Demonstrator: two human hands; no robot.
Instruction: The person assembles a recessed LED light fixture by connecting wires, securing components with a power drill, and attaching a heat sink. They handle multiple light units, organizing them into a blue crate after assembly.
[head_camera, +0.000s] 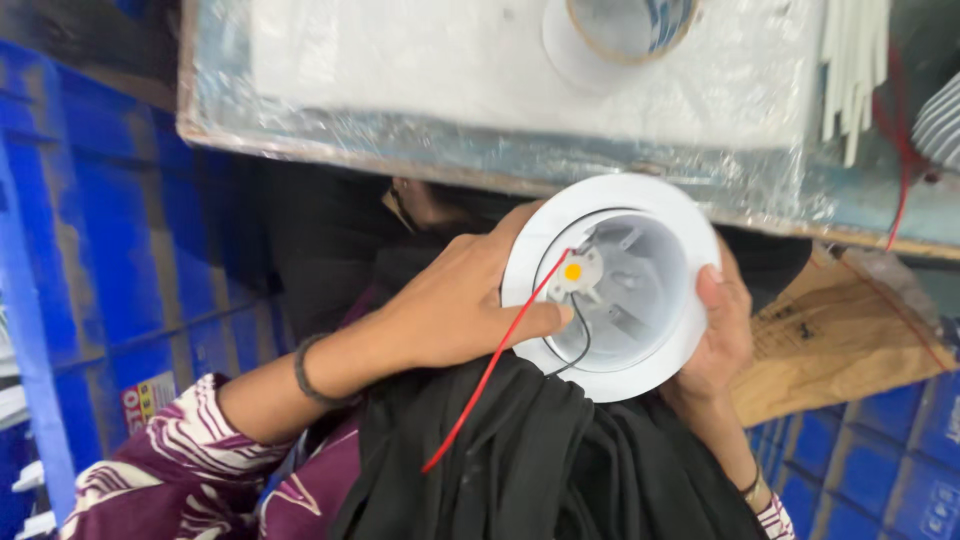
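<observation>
We hold the round white plastic downlight housing (610, 285) over our lap, both grips clamped on its rim.

Left hand (455, 305) presses the red wire (490, 370) beside the housing's small yellow LED chip (573, 271); right hand (722, 330) cups the opposite rim. A tug could snap that wire's joint. Beyond the housing, a tape roll (615, 35) sits on the foil-wrapped surface (480, 150); left, blue crates (120, 260) bear a red-and-white label (147, 398).

Both hands gripping white round downlight housing (612, 285), red wire (490, 370) trailing, blue crates (120, 260) beside
</observation>
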